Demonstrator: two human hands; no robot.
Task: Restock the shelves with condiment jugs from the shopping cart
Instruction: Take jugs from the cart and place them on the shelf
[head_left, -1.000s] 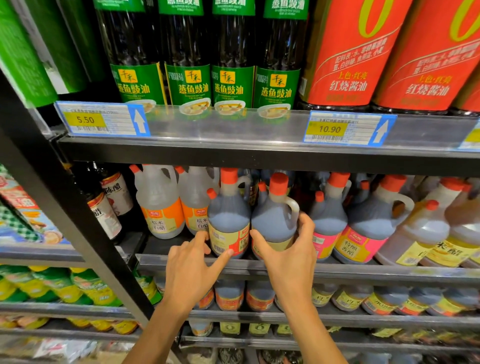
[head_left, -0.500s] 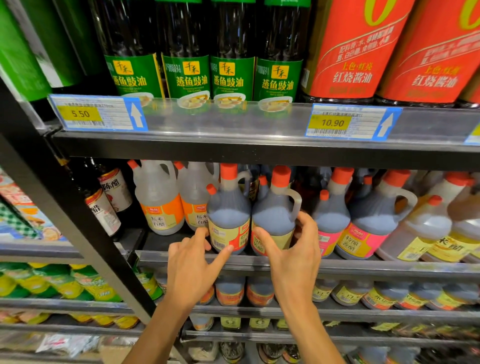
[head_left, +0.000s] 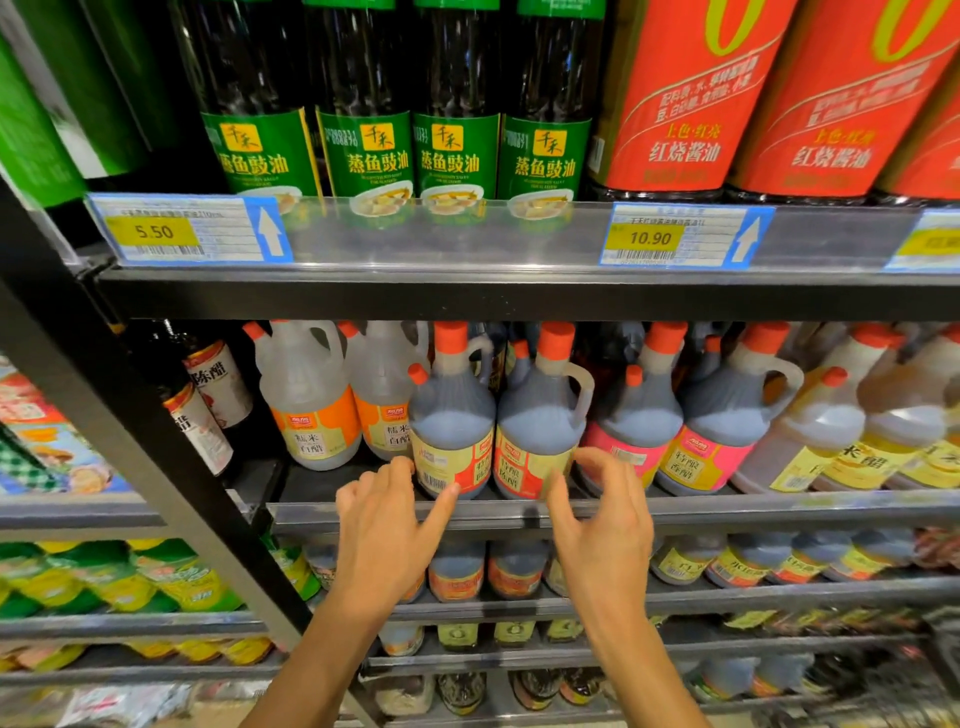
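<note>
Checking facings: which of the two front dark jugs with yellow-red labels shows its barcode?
The left jug, by the left hand: its barcode faces out at the label's left edge; the right jug shows none.

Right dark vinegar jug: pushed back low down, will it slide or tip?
The dark vinegar jug looks nearly full, so probably heavy and steady. Wide base, narrow neck: a low push likely slides it; one at the orange cap might tip it. Smooth plastic, perhaps slippery; its handle seems safer.

Glossy plastic jugs (head_left: 452, 415), matt metal shelf (head_left: 519, 304)
</note>
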